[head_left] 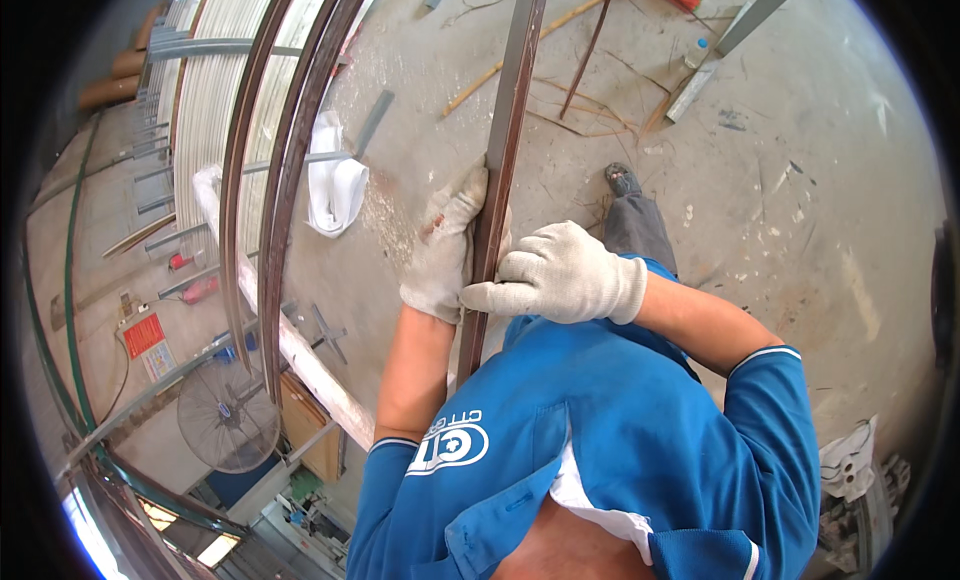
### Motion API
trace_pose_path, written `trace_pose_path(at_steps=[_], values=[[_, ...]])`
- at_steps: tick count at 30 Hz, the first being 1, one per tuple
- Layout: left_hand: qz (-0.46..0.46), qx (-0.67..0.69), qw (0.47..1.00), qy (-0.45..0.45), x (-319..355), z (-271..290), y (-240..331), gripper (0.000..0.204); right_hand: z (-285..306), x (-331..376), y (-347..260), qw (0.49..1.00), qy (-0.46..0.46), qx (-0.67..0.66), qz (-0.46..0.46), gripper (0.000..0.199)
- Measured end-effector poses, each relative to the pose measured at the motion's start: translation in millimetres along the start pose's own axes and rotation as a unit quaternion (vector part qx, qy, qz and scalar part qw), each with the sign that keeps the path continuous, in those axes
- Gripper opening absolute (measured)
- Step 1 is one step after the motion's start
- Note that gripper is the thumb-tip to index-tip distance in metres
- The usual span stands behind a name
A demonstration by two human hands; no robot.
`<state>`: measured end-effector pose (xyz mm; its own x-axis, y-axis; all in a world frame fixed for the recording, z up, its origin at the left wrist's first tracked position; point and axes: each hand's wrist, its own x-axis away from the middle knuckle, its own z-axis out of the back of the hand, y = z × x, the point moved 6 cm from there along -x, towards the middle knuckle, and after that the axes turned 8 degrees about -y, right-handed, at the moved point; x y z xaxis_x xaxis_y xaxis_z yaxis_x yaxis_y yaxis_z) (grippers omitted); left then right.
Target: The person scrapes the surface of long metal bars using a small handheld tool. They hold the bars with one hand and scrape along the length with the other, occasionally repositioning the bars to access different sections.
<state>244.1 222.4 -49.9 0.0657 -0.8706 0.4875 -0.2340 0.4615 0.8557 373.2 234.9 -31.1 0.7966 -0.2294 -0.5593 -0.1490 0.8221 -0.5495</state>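
Note:
A long, dark brown bar with a greyish face (508, 115) runs from the top of the view down to my blue shirt. My left hand (440, 250), in a pale work glove with a reddish-brown stain, grips the bar from its left side; a bit of glove shows past the bar's right edge. Lower down, my right hand (565, 275), gloved alike, is closed at the bar from the right. One of its digits lies across the bar's face, and its other fingers are curled. The underside of the bar is hidden.
Several long brown bars (290, 170) lie on a rack at the left, near stacked white strips (215, 110). A fan (228, 415) stands lower left. On the floor are a white roll (335, 185), a broom (560, 25), a bottle (696, 52) and loose strips.

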Motion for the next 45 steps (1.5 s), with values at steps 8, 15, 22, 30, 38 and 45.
trace_pose_path(at_steps=[8, 15, 22, 30, 38, 45], values=[[0.027, 0.068, 0.996, -0.055, 2.8, -12.7, 7.5, 0.054, 74.4, 38.7, 127.9, 0.746, 0.389, -0.438, -0.317, 0.036], [0.056, 0.025, 0.998, 0.021, 20.9, 19.0, -21.6, 0.055, 70.8, 68.7, 145.4, 0.67, 0.404, -0.485, -0.391, 0.039], [0.194, -0.154, 0.966, 0.069, 151.3, 55.7, -33.7, 0.052, 73.3, 85.5, 152.9, 0.694, 0.38, -0.427, -0.437, 0.035], [0.152, -0.068, 0.981, 0.098, 142.5, 56.7, -47.9, 0.049, 109.1, 18.5, 182.1, 0.862, 0.392, -0.136, -0.29, 0.029], [0.132, -0.042, 0.99, 0.019, 135.0, 49.3, -51.5, 0.056, 142.3, -44.5, 222.4, 0.89, 0.366, 0.194, -0.192, 0.042], [0.156, 0.062, 0.985, -0.041, 134.5, 40.4, -58.5, 0.052, 81.7, -34.6, 143.9, 0.914, 0.329, 0.158, -0.175, 0.047]])
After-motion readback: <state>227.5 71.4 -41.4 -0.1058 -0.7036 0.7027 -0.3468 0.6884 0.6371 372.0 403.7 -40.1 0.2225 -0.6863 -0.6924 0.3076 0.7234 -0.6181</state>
